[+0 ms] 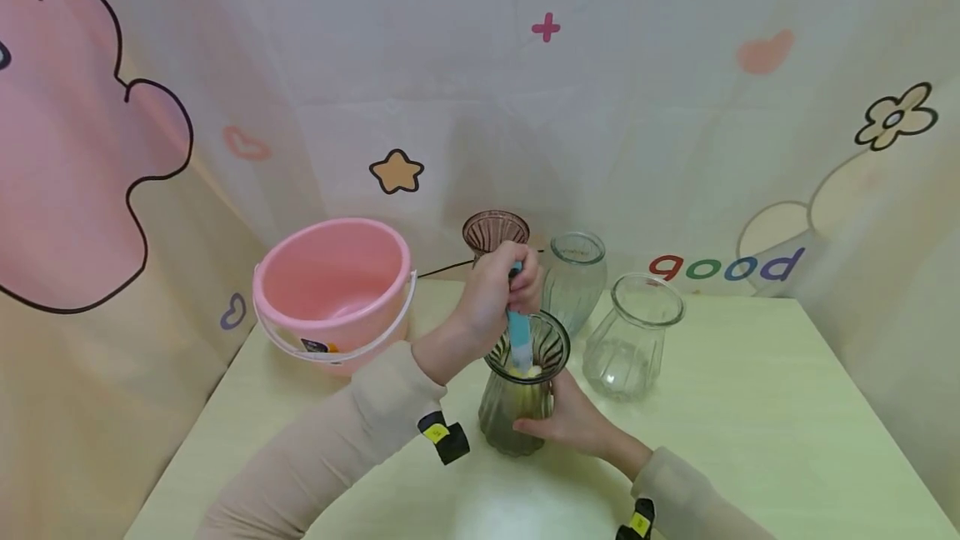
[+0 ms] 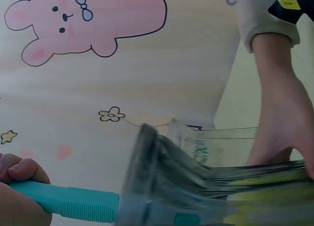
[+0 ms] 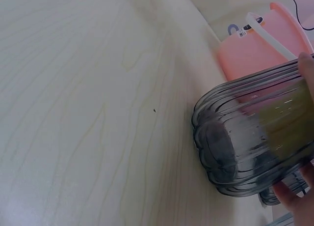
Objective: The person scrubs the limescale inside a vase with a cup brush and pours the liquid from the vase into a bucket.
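Observation:
My left hand (image 1: 501, 290) grips the teal handle (image 2: 78, 204) of a bottle brush from above. The brush reaches down through the flared mouth of a ribbed grey glass vase (image 1: 510, 419). Through the glass its yellow head (image 3: 289, 120) shows, blurred. My right hand (image 1: 573, 419) holds the vase around its side, thumb toward the front. In the right wrist view the vase's scalloped base (image 3: 216, 147) is in sight, with fingertips (image 3: 289, 199) at its side.
A pink bucket (image 1: 333, 273) with a white handle stands at the left. Behind the vase are a brownish glass vase (image 1: 495, 227) and a pale bluish one (image 1: 576, 273). A clear glass vase (image 1: 626, 357) stands to the right. A printed curtain (image 1: 600, 107) hangs behind the table (image 1: 750, 423).

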`<move>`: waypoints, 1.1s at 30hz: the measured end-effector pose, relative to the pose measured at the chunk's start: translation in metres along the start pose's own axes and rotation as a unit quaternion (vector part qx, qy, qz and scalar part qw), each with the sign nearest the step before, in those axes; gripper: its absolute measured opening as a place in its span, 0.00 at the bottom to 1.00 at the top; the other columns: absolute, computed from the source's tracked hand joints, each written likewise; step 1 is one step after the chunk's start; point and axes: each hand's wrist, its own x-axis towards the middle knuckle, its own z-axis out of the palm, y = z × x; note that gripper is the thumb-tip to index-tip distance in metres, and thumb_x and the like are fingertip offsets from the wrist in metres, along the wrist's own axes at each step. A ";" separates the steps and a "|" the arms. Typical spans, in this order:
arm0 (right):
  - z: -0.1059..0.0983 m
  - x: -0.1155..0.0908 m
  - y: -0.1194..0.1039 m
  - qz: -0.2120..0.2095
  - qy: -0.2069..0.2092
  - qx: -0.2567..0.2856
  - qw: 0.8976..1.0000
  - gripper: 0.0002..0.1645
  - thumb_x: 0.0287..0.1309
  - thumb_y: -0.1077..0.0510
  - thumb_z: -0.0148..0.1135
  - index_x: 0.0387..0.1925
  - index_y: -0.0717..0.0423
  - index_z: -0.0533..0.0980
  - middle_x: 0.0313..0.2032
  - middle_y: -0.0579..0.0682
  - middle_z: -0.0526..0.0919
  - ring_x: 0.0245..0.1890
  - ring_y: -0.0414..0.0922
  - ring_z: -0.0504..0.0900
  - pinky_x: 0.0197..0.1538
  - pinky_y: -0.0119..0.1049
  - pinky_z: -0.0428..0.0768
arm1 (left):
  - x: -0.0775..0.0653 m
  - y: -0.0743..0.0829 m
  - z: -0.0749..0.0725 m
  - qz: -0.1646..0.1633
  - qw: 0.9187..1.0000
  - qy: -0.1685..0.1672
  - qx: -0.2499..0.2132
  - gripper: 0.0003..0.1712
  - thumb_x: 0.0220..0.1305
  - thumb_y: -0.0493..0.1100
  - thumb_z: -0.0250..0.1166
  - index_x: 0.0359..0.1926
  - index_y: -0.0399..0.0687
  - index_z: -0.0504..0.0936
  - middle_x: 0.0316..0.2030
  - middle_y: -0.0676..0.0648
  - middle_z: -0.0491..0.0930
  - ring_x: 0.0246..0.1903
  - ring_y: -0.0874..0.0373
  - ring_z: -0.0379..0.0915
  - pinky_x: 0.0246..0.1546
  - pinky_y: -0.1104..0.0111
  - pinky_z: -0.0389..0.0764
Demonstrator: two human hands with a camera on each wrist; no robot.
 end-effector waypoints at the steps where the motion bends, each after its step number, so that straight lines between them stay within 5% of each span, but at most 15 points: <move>1: 0.000 0.000 0.000 0.000 -0.001 -0.001 1.000 0.53 0.38 0.55 0.75 0.63 0.43 0.53 0.58 0.42 0.65 0.59 0.43 0.65 0.60 0.45 0.66 | 0.000 -0.007 -0.001 -0.004 1.000 0.008 0.003 0.22 0.63 0.39 0.36 0.11 0.49 0.52 0.08 0.54 0.51 0.11 0.59 0.43 0.18 0.70 0.49; 6: 0.001 -0.002 -0.002 0.006 0.000 0.006 1.000 0.54 0.39 0.54 0.75 0.64 0.43 0.51 0.59 0.43 0.64 0.57 0.42 0.65 0.58 0.38 0.67 | -0.002 -0.036 -0.005 -0.026 0.999 0.029 0.025 0.22 0.64 0.39 0.37 0.12 0.47 0.52 0.09 0.53 0.52 0.11 0.59 0.46 0.18 0.71 0.53; 12: 0.003 -0.004 0.003 0.045 -0.035 0.032 0.998 0.56 0.44 0.49 0.71 0.67 0.46 0.44 0.62 0.49 0.60 0.59 0.45 0.63 0.59 0.36 0.66 | -0.002 -0.047 -0.004 -0.032 0.998 0.019 0.054 0.20 0.63 0.40 0.37 0.13 0.45 0.52 0.09 0.53 0.52 0.11 0.60 0.45 0.18 0.70 0.54; 20: -0.014 -0.006 0.000 0.083 -0.131 0.017 0.988 0.47 0.54 0.49 0.62 0.67 0.55 0.46 0.62 0.55 0.61 0.62 0.51 0.63 0.59 0.46 0.65 | -0.004 -0.048 -0.008 -0.029 0.999 0.023 0.036 0.22 0.65 0.40 0.37 0.13 0.45 0.51 0.09 0.53 0.52 0.11 0.59 0.45 0.18 0.70 0.54; 33: -0.007 -0.003 0.001 0.061 -0.087 0.041 0.994 0.43 0.47 0.53 0.69 0.61 0.49 0.56 0.56 0.49 0.67 0.55 0.46 0.67 0.57 0.41 0.67 | -0.010 -0.029 0.001 -0.019 0.999 0.020 0.034 0.22 0.64 0.39 0.37 0.12 0.45 0.52 0.09 0.53 0.52 0.11 0.58 0.45 0.18 0.70 0.54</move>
